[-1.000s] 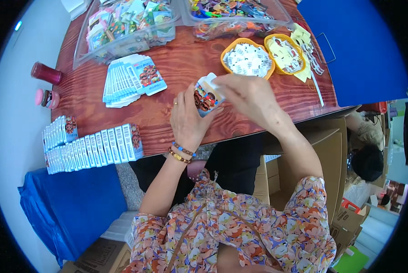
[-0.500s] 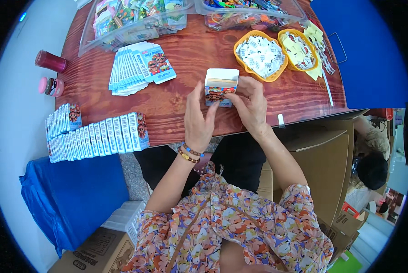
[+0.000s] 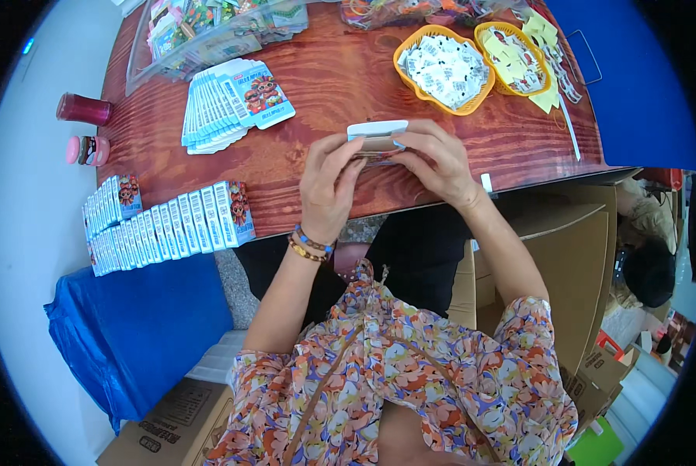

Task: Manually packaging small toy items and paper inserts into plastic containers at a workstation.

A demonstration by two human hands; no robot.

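Between my hands, near the table's front edge, is a small printed carton [image 3: 377, 128] with its white top flap raised and a brownish inside showing below it. My left hand [image 3: 328, 180] grips the carton's left side, thumb and forefinger at its rim. My right hand [image 3: 435, 165] pinches the right side in the same way. Most of the carton's front is hidden by my fingers. Farther left lies a fanned stack of flat blue-and-white cartons [image 3: 235, 101]. Rows of filled-out, upright cartons [image 3: 185, 221] stand along the table's left front edge.
At the back stand a clear bin of colourful packets [image 3: 231, 35] and a second clear bin [image 3: 426, 12]. Two yellow baskets hold small white packets [image 3: 445, 74] and yellow paper pieces [image 3: 511, 62]. A dark red jar [image 3: 84, 109] and a pink-lidded jar [image 3: 88, 150] sit left. An open cardboard box [image 3: 558, 264] is below right.
The carton has tipped so its printed front is mostly out of sight. My fingers have moved up to its open rim from its sides and front. The view has shifted slightly.
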